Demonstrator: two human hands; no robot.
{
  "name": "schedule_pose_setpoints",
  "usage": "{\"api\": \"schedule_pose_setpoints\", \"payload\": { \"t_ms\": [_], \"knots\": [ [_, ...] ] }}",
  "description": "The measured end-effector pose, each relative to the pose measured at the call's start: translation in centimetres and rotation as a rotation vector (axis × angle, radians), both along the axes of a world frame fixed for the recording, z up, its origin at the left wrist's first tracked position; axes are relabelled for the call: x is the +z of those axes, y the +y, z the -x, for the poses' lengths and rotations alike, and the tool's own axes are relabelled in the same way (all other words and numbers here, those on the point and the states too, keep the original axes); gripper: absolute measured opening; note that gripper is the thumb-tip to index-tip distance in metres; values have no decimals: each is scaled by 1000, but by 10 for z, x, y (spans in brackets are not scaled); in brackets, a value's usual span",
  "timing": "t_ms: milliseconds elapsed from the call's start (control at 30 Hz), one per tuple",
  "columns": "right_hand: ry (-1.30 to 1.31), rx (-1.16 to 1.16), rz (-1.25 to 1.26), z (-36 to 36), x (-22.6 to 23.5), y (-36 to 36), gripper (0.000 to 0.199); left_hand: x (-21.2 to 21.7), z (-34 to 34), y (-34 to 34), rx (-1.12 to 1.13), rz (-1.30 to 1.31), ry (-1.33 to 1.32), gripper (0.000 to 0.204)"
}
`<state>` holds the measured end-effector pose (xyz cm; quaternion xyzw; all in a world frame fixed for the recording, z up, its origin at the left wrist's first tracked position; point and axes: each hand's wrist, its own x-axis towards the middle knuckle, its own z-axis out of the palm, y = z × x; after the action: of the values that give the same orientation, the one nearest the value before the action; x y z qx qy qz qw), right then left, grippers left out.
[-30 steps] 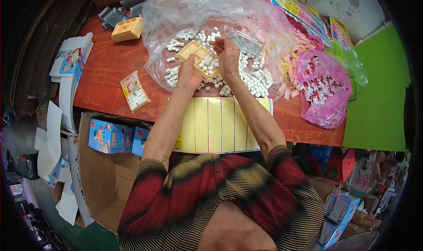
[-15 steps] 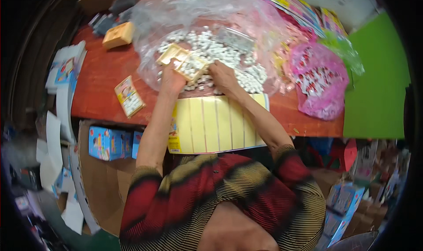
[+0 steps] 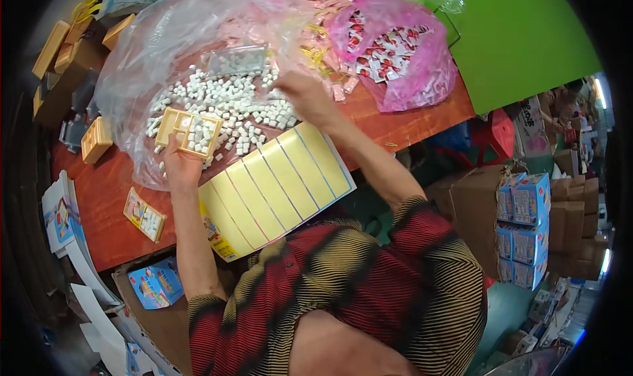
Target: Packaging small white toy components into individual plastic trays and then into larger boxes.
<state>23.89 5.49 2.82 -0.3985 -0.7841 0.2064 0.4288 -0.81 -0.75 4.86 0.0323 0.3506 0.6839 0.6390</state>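
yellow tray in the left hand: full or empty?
Partly full. The yellow compartment tray, held by the left hand, shows small white pieces in some compartments while others look bare; exact count cannot be told.

Lighting was bright and even, with soft shadows. Glare sat on the clear plastic bag [image 3: 198,39]. Fisheye distortion bent straight edges; a black vignette ringed the frame. The right hand [image 3: 300,95] was slightly motion-blurred.

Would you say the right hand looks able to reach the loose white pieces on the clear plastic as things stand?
Probably yes: the right hand already hovers at the edge of the white pieces, with nothing between them, while the left hand holds the tan tray.
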Motion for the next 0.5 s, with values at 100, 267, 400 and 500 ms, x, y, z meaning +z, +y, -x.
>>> {"api": "schedule_pose_setpoints", "payload": {
  "t_ms": [100,267,400,500],
  "knots": [
    [-45,-299,2,-80,18,-6,16,1,0,0,-31,5,-32,39],
    [-423,-537,31,-155,8,19,19,-8,-3,4,-81,-40,-2,36],
    [-687,-538,120,-142,-20,34,18,2,-19,0,-76,-5,-7,35],
    [-652,-511,55,-150,-25,42,17,3,-21,-4,-81,6,-6,36]
  ]
}}
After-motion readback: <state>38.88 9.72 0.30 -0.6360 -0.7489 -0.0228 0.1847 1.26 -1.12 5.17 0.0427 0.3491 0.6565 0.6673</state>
